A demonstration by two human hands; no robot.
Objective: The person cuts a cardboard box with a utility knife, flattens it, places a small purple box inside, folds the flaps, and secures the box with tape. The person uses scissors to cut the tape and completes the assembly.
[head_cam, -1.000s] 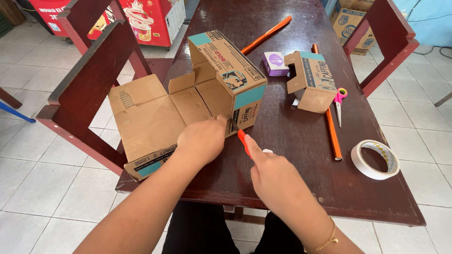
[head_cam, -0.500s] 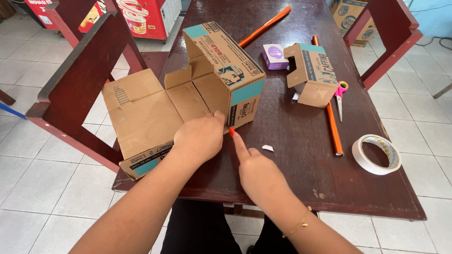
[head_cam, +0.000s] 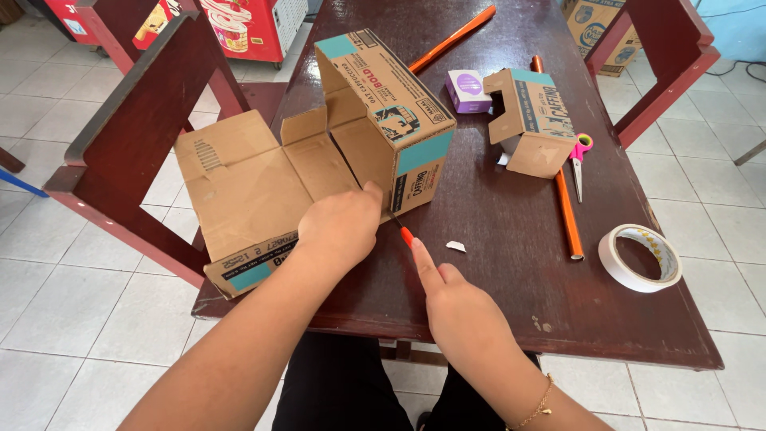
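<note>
On the dark wooden table [head_cam: 511, 239], the left hand [head_cam: 341, 226] presses flat, fingers curled, on the opened cardboard box [head_cam: 319, 160], whose flattened flaps hang over the table's left edge. The right hand [head_cam: 459, 307] grips a red-tipped cutter [head_cam: 405, 235], forefinger stretched along it, its tip at the box's lower front corner. A smaller cut box [head_cam: 531, 120], scissors [head_cam: 578, 160], a tape roll [head_cam: 641, 257] and two orange rods [head_cam: 568, 215] lie to the right.

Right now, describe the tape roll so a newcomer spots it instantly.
On the dark wooden table, look to the near right corner, past the long orange rod. The tape roll lies flat there: the only white ring, apart from the boxes.
</note>
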